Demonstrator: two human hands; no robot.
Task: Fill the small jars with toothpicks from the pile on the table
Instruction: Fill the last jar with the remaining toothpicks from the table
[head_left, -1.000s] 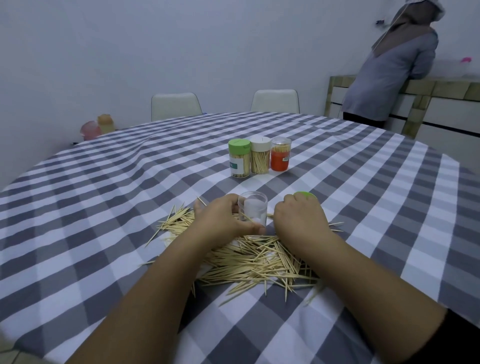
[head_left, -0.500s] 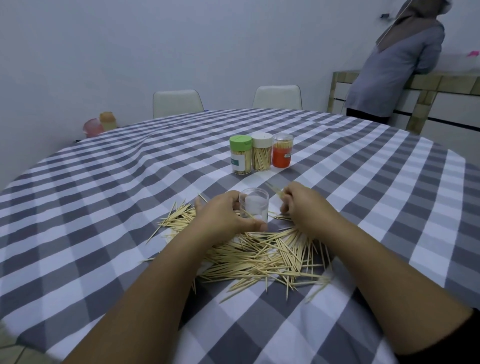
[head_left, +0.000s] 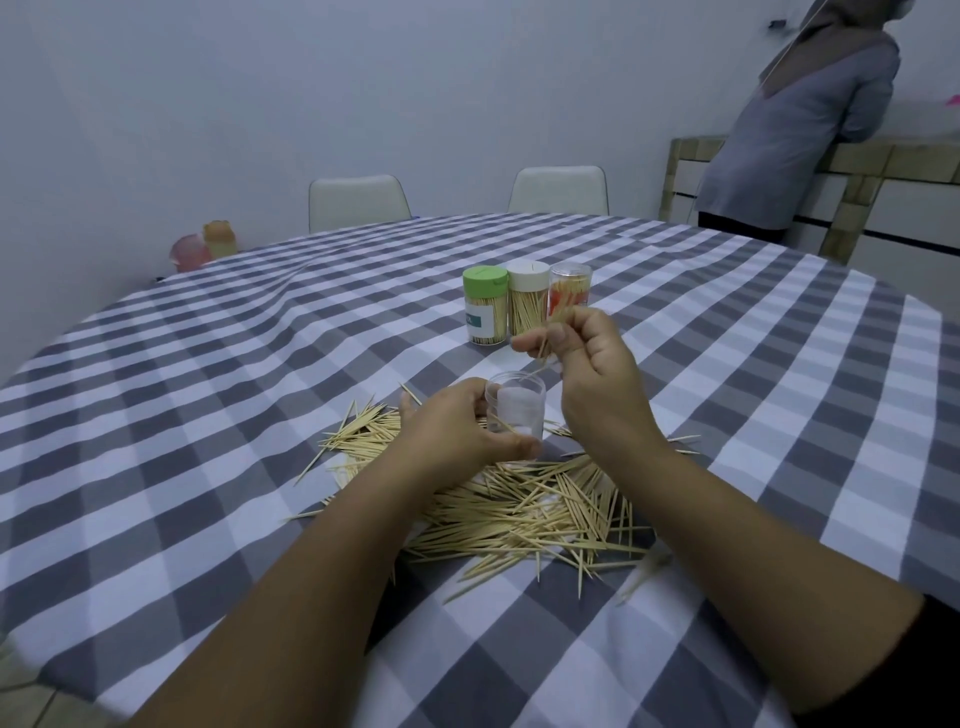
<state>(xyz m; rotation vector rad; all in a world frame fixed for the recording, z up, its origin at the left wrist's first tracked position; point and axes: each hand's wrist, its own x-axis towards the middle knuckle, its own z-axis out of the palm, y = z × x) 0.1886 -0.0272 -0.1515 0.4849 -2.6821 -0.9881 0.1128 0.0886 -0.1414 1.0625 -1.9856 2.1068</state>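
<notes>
A home dining room: a checked tablecloth (head_left: 260, 395), two chairs (head_left: 358, 202) and a tiled counter (head_left: 857, 161).

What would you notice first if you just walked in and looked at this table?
Probably the big pile of toothpicks spilled across the checked tablecloth, right in front of the person. Above it, the right hand pinches a few toothpicks over a clear jar, which the left hand holds.

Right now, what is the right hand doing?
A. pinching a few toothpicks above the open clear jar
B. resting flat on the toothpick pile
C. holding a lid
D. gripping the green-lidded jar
A: the right hand pinches a small bunch of toothpicks above the open clear jar, which the left hand holds.
</notes>
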